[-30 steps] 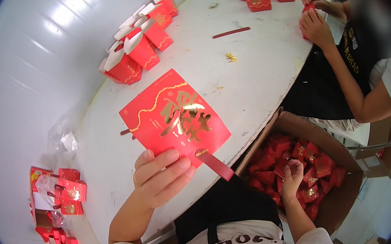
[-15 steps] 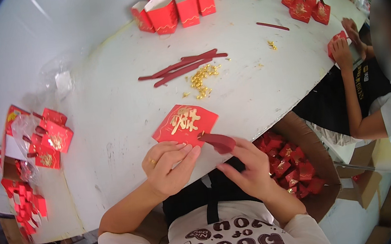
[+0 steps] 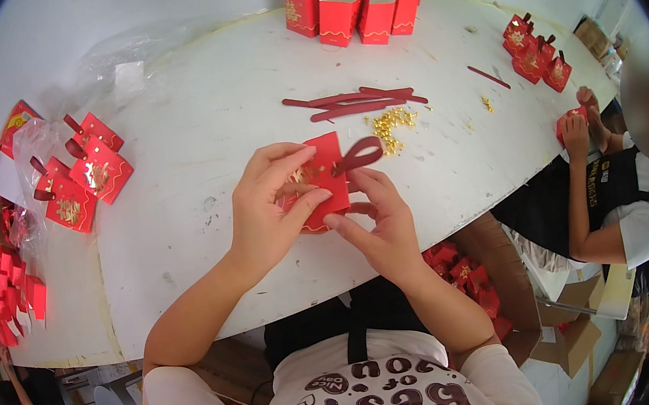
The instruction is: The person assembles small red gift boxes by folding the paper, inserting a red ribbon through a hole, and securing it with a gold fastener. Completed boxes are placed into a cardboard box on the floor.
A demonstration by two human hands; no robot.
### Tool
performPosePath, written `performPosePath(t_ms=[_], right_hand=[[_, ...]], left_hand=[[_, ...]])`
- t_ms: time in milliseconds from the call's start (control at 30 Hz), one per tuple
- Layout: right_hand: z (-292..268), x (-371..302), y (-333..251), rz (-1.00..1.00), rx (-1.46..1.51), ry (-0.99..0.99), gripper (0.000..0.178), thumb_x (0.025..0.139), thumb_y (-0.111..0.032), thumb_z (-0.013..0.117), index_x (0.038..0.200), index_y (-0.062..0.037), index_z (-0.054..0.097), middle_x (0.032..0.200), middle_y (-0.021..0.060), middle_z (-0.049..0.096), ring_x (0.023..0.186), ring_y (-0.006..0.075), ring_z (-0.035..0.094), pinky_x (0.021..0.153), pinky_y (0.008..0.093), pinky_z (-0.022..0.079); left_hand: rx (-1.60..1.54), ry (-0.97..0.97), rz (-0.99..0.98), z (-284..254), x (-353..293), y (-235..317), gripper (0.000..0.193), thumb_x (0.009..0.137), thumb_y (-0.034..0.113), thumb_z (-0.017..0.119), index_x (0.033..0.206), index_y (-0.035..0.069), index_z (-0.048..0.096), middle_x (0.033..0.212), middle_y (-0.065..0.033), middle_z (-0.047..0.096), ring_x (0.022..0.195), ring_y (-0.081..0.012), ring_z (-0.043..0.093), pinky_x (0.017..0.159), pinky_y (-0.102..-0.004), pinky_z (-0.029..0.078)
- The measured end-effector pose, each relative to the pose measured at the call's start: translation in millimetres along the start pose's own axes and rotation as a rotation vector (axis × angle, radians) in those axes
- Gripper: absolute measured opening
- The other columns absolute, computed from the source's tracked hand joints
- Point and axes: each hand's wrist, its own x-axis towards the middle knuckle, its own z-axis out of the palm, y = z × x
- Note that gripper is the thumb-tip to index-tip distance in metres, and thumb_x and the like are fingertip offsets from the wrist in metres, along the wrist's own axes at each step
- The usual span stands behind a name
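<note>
A small red gift box (image 3: 325, 154) with gold decoration is held above the table between my hands. A dark red strap (image 3: 366, 148), bent into a loop, sticks out from its right side. My left hand (image 3: 273, 208) grips the box from the left, thumb and fingers on its face. My right hand (image 3: 379, 224) has its thumb and fingers closed on the box's lower right edge, under the loop. Beyond the hands lie several flat dark red straps (image 3: 353, 105) and a scatter of small gold fasteners (image 3: 392, 124).
Open red boxes (image 3: 341, 12) stand at the back. Finished-looking looped boxes (image 3: 101, 170) lie left, beside clear plastic. More boxes (image 3: 530, 59) sit far right near a co-worker's hands (image 3: 575, 130). Below the table edge, a carton (image 3: 515, 293) holds many red boxes.
The box has been lifted and turned more upright. The strap, earlier in my right fingers, now stands as a loop, and my right hand has moved onto the box. The view has shifted.
</note>
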Motion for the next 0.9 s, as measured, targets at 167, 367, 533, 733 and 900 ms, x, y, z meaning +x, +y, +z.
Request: performPosePath(t_ms=[167, 367, 533, 733, 900], right_hand=[[-1.1, 19.5, 7.8, -0.073, 0.01, -0.093, 0.03, 0.083, 0.003, 0.055, 0.112, -0.0007, 0.061, 0.109, 0.0123, 0.06, 0.093, 0.0211, 0.061, 0.081, 0.0288, 0.049], [-14.4, 23.2, 9.8, -0.013, -0.049, 0.131, 0.023, 0.08, 0.009, 0.055, 0.1, 0.0014, 0.062, 0.1, 0.0114, 0.062, 0.083, 0.0205, 0.06, 0.075, 0.0271, 0.048], [-8.4, 3.3, -15.7, -0.429, -0.443, 0.282, 0.019, 0.075, 0.007, 0.067, 0.093, 0.0016, 0.065, 0.091, 0.0131, 0.062, 0.075, 0.0207, 0.061, 0.065, 0.0287, 0.05], [15.7, 7.8, 3.4, -0.267, -0.355, 0.275, 0.025, 0.076, -0.002, 0.073, 0.101, 0.0017, 0.067, 0.093, 0.0113, 0.06, 0.077, 0.0178, 0.06, 0.062, 0.026, 0.05], [22.9, 5.5, 8.4, -0.233, -0.238, 0.293, 0.022, 0.078, -0.001, 0.071, 0.1, 0.001, 0.068, 0.095, 0.0087, 0.058, 0.077, 0.0148, 0.059, 0.062, 0.0244, 0.05]], left_hand=[[0.337, -0.167, 0.021, -26.2, 24.7, 4.0, 0.037, 0.076, -0.001, 0.07, 0.111, -0.001, 0.06, 0.108, -0.0096, 0.056, 0.092, -0.0168, 0.059, 0.074, -0.0285, 0.052], [0.015, -0.192, -0.215, -26.2, 7.1, -9.8, 0.026, 0.073, 0.007, 0.074, 0.097, 0.0, 0.066, 0.092, -0.0102, 0.064, 0.083, -0.0173, 0.06, 0.073, -0.0306, 0.048], [0.181, -0.073, -0.088, -12.4, -4.6, -10.2, 0.023, 0.075, 0.001, 0.069, 0.098, -0.001, 0.067, 0.087, -0.0052, 0.058, 0.084, -0.0128, 0.054, 0.077, -0.026, 0.043], [0.088, -0.008, -0.252, 3.3, -16.5, -2.0, 0.022, 0.078, -0.002, 0.067, 0.1, -0.002, 0.067, 0.089, -0.0055, 0.057, 0.084, -0.0126, 0.053, 0.077, -0.0255, 0.043], [-0.056, 0.019, -0.237, 3.4, -19.0, -4.4, 0.023, 0.08, -0.002, 0.064, 0.102, -0.001, 0.066, 0.091, -0.006, 0.058, 0.084, -0.013, 0.052, 0.077, -0.026, 0.043]])
